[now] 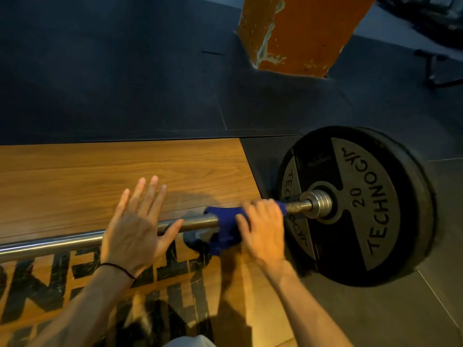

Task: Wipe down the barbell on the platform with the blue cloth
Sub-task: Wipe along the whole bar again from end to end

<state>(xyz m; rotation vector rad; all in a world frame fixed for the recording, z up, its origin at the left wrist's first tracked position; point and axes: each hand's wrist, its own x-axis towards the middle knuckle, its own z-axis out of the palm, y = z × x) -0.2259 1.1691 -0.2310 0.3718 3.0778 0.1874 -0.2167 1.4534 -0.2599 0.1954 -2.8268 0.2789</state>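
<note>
A steel barbell [62,240] lies across the wooden platform [100,171], running from the left edge to a black 20 kg plate [360,206] on the right. The blue cloth [225,229] is wrapped over the bar close to the plate's collar. My right hand [263,226] is closed around the cloth and the bar there. My left hand [136,226] rests flat on the bar further left, fingers spread, holding nothing.
Black rubber flooring [125,71] surrounds the platform. An orange pillar [300,33] stands at the back, right of centre. Dark equipment legs [436,68] show at the far right. Large black letters [50,276] are printed on the platform's near part.
</note>
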